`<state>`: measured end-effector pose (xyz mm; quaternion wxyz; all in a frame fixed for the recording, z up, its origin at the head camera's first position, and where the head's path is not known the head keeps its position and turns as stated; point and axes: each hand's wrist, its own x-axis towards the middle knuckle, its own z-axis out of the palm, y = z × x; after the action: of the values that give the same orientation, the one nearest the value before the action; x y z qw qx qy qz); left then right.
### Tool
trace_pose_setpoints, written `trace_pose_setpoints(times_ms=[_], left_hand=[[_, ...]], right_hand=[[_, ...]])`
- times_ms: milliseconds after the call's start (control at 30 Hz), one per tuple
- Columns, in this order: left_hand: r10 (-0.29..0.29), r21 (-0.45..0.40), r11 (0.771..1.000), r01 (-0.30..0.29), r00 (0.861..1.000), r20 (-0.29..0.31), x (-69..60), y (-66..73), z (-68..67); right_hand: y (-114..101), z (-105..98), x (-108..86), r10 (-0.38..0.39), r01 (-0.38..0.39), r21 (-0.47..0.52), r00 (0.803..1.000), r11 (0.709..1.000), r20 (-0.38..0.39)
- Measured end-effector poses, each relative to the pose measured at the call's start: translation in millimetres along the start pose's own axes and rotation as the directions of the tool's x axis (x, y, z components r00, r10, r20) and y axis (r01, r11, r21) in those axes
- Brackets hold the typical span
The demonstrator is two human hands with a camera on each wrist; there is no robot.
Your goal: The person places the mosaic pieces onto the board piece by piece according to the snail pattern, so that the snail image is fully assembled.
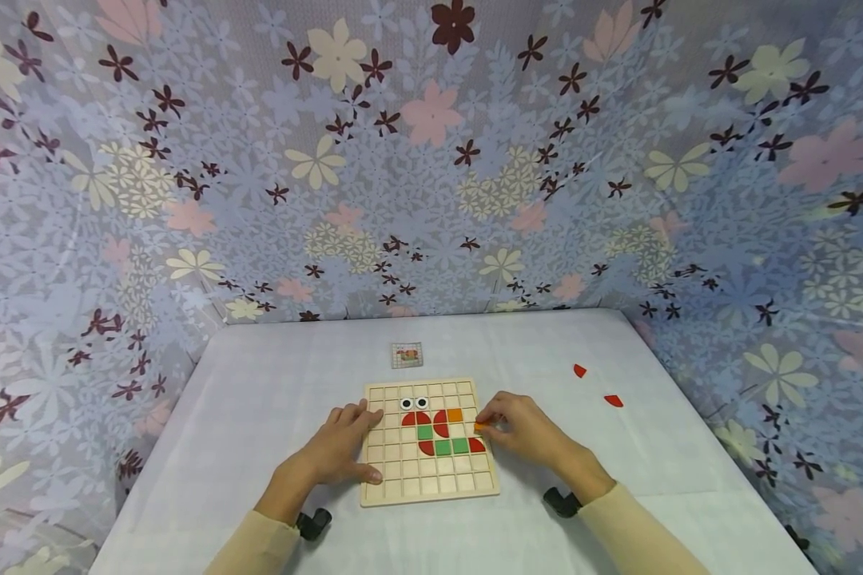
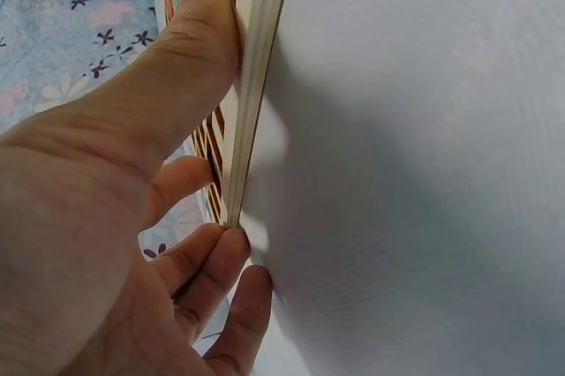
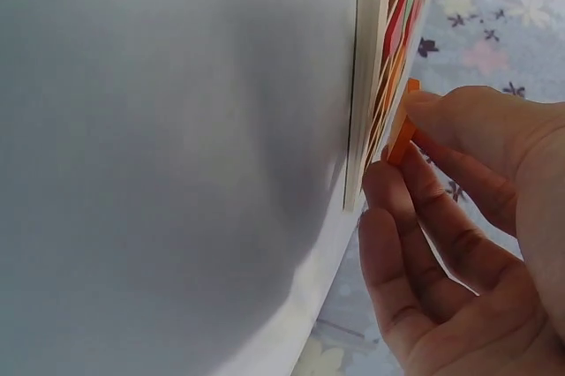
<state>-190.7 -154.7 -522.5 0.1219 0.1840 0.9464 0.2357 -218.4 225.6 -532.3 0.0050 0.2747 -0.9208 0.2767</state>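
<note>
A wooden grid board [image 1: 430, 485] lies on the table with a pattern of red quarter-round and green square tiles, one orange square [image 1: 455, 415] and two round eye pieces [image 1: 413, 403]. Along the board's left edge rests my left hand [image 1: 331, 449], thumb and fingers spread apart; in the left wrist view the thumb [image 2: 190, 49] lies on top and other fingertips touch the rim. My right hand [image 1: 530, 431] pinches an orange tile [image 3: 403, 133] between thumb and fingers at the board's right edge. Part of that tile is hidden by the fingers.
A small picture card [image 1: 407, 355] lies beyond the board's far edge. Two red quarter-round tiles, a farther one [image 1: 579, 370] and a nearer one [image 1: 614, 401], lie on the white table [image 1: 259, 383] to the right. Flowered cloth [image 1: 431, 200] surrounds the table's back and sides.
</note>
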Motion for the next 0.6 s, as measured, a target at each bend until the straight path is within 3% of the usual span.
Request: trace_pose_setpoints(times_ms=[267, 600], left_hand=[[-0.011, -0.013, 1.000, 0.011, 1.000, 0.000, 0.1, 0.5, 0.0], [-0.011, -0.025, 1.000, 0.011, 1.000, 0.004, -0.5, 0.8, -1.7]], right_hand=[[-9.2, 7.8, 6.6, -0.066, 0.066, 0.009, 0.997, 0.998, 0.029], [-15.0, 13.6, 11.3, -0.083, 0.083, -0.008, 0.996, 0.997, 0.040]])
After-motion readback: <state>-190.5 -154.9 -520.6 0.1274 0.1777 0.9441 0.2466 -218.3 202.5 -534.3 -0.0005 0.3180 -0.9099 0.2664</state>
